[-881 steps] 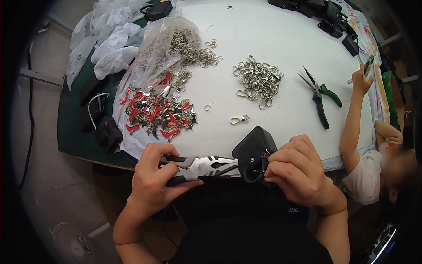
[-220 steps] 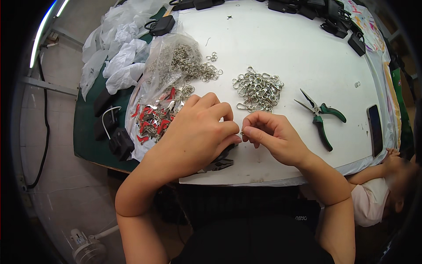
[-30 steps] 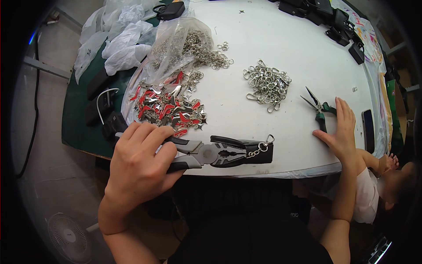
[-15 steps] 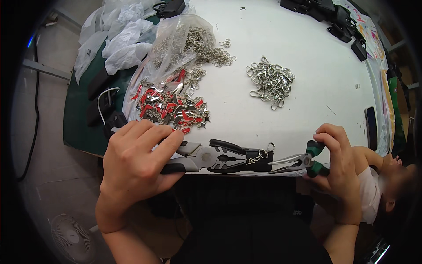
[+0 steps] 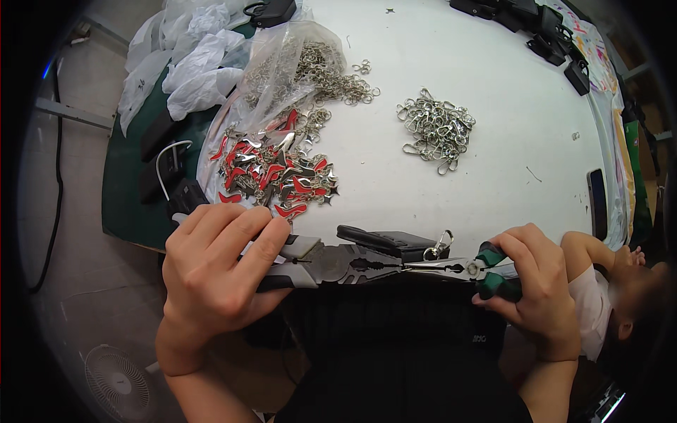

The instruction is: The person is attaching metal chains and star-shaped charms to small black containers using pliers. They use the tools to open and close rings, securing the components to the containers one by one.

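Note:
My left hand (image 5: 222, 271) is closed around combination pliers (image 5: 335, 264) with grey and black grips, their jaws pointing right. My right hand (image 5: 532, 282) grips green-handled needle-nose pliers (image 5: 474, 268), whose long jaws point left. The tips of both tools meet at the table's near edge; whatever lies between them is too small to make out. Just behind the tools lies a small black case (image 5: 398, 243). A silver clasp with a ring (image 5: 441, 244) shows at its right end.
Red and black shoe-shaped charms (image 5: 271, 173) lie heaped at left, behind my left hand. Beyond them a clear bag (image 5: 282, 70) spills metal rings. Silver clasps (image 5: 438, 130) are piled mid-table. A phone (image 5: 597, 204) lies at right, near another person (image 5: 592, 296).
The needle-nose pliers have moved left and down, and their jaws have come closer together. Their tips now meet the combination pliers. More of the black case shows behind the tools.

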Demonstrator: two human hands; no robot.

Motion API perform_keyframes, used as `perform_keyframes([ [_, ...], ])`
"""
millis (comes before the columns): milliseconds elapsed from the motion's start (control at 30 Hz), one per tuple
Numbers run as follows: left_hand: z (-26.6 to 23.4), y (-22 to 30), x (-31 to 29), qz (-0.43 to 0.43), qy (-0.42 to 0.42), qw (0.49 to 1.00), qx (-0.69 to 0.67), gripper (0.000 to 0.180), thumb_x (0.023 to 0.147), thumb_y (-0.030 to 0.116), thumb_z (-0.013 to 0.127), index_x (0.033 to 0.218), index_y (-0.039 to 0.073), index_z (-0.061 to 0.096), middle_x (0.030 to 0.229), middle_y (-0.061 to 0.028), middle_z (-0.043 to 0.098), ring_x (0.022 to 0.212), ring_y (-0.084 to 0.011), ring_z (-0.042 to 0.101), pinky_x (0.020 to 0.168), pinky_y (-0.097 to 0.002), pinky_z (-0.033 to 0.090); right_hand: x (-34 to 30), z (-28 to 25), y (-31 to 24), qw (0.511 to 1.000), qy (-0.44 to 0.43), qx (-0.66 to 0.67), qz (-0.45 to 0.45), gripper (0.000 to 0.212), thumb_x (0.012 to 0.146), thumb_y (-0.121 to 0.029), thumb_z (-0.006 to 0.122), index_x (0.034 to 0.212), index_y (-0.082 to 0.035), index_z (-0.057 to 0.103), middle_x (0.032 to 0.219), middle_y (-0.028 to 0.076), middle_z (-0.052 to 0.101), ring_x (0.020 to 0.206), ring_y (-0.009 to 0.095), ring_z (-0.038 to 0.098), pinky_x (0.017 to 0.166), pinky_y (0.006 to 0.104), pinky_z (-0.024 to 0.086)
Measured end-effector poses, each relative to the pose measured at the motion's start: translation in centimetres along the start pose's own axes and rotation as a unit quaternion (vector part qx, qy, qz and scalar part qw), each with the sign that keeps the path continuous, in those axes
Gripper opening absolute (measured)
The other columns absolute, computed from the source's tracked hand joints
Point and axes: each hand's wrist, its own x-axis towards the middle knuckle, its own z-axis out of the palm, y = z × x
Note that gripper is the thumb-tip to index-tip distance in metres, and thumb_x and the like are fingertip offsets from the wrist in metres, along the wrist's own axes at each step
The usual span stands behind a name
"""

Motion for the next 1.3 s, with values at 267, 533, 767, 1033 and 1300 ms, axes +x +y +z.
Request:
perform_keyframes([
  [267, -0.2, 0.2, -0.1, 0.022, 0.046, 0.997, 0.053, 0.065, 0.035, 0.024, 0.073, 0.095, -0.002, 0.069, 0.09, -0.0135, 0.064, 0.079, -0.0304, 0.063, 0.067, -0.041, 0.053, -0.3, -0.1, -0.2, 0.998, -0.014, 0.05, 0.032, 0.06, 0.067, -0.032, 0.087, 0.11, 0.001, 0.06, 0.093, 0.015, 0.062, 0.075, 0.03, 0.062, 0.065, 0.037, 0.051],
  [533, -0.2, 0.6, 0.0, 0.009, 0.044, 0.997, 0.055, 0.067, 0.035, 0.022, 0.073, 0.098, -0.001, 0.068, 0.092, -0.0132, 0.064, 0.081, -0.0304, 0.063, 0.068, -0.042, 0.053, -0.4, 0.1, -0.1, 0.998, -0.004, 0.044, 0.037, 0.061, 0.066, -0.033, 0.087, 0.109, 0.002, 0.061, 0.092, 0.014, 0.062, 0.075, 0.03, 0.063, 0.065, 0.0366, 0.051],
  [767, 0.1, 1.2, 0.2, -0.073, -0.018, 0.997, -0.023, 0.058, 0.044, 0.018, 0.086, 0.097, 0.002, 0.067, 0.093, -0.0094, 0.063, 0.081, -0.029, 0.063, 0.068, -0.0401, 0.051, -0.2, 0.6, 0.9, 1.0, 0.016, -0.006, 0.0, 0.06, 0.064, -0.03, 0.087, 0.108, 0.001, 0.061, 0.093, 0.012, 0.063, 0.076, 0.029, 0.061, 0.064, 0.037, 0.05],
  [1033, 4.5, 0.7, -4.1, -0.2, -0.013, 0.975, -0.099, 0.055, 0.053, 0.025, 0.092, 0.096, 0.0, 0.067, 0.092, -0.0102, 0.065, 0.079, -0.0277, 0.063, 0.069, -0.0365, 0.052, -1.1, 0.5, 3.0, 1.0, 0.018, 0.023, 0.0, 0.061, 0.064, -0.032, 0.087, 0.108, 0.0, 0.06, 0.093, 0.012, 0.063, 0.076, 0.029, 0.061, 0.065, 0.0373, 0.05],
  [1300, 9.3, 2.7, -3.4, -0.168, 0.048, 0.971, -0.164, 0.064, 0.057, 0.037, 0.09, 0.105, 0.003, 0.066, 0.104, -0.0086, 0.063, 0.101, -0.0319, 0.057, 0.086, -0.044, 0.047, 0.0, 3.4, 5.4, 0.997, 0.02, 0.051, -0.046, 0.062, 0.063, -0.032, 0.086, 0.109, -0.001, 0.06, 0.094, 0.013, 0.063, 0.076, 0.029, 0.061, 0.064, 0.0372, 0.05],
])
